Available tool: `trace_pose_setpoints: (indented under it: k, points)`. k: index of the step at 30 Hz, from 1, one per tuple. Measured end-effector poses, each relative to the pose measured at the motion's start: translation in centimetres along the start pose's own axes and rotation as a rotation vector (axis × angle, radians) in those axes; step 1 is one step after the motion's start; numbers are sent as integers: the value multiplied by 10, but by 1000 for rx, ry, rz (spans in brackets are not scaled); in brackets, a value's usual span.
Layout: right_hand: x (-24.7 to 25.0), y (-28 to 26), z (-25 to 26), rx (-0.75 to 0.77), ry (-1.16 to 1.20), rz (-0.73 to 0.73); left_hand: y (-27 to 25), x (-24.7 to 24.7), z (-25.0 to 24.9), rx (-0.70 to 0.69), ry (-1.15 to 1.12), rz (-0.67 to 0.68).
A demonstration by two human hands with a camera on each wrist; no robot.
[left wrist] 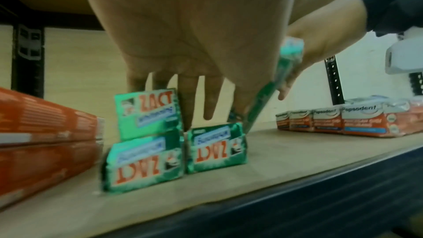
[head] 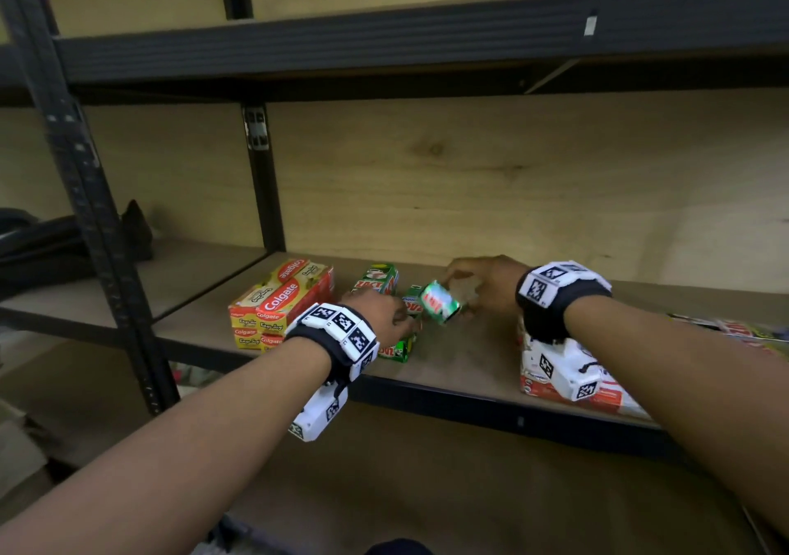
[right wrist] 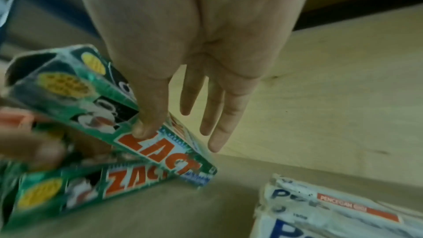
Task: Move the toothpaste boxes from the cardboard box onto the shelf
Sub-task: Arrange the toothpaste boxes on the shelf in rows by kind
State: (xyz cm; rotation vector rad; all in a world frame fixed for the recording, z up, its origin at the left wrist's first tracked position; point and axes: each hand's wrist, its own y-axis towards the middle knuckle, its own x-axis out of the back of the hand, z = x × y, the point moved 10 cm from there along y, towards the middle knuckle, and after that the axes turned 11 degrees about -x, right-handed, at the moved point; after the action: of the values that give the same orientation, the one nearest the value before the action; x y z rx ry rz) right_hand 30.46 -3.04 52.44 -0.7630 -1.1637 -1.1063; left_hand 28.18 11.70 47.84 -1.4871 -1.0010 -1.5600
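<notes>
Green Zact toothpaste boxes [head: 375, 281] lie on the wooden shelf board [head: 461, 358]; in the left wrist view two are stacked [left wrist: 146, 151] with a third [left wrist: 216, 147] beside them. My right hand [head: 482, 285] pinches another Zact box [head: 439, 301], tilted with its far end down by the lying boxes. The thumb [right wrist: 146, 129] presses on its printed face [right wrist: 128, 115], and the other fingers are straight. My left hand [head: 380, 319] reaches over the lying boxes with straight fingers [left wrist: 199, 97] pointing down just behind them. The cardboard box is out of view.
A stack of red and yellow Colgate boxes [head: 281, 298] stands left of the Zact boxes. White and red Pepsodent boxes [head: 555, 379] lie to the right, under my right wrist. A black upright post [head: 264, 178] and an upper shelf beam [head: 384, 42] frame the bay.
</notes>
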Motion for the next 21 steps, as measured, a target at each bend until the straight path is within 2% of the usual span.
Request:
trace_pose_setpoints:
  k: [5,9,15,17,21]
  points:
    - [33,-14,-24,-114,387,-4,6,-1,0,114,-27,-2]
    - [55,-21,-33,-107,533,-68,3,1,-6,61,-115,1]
    - [72,-19,-30,-95,432,-148,1,2,-35,-138,-111,73]
    - [74,-18,-22,-64,287,-156,4,0,-42,-174,-69,111]
    - [67,-7,-10,-64,-7,-120,11,-7,-42,-157,15,142]
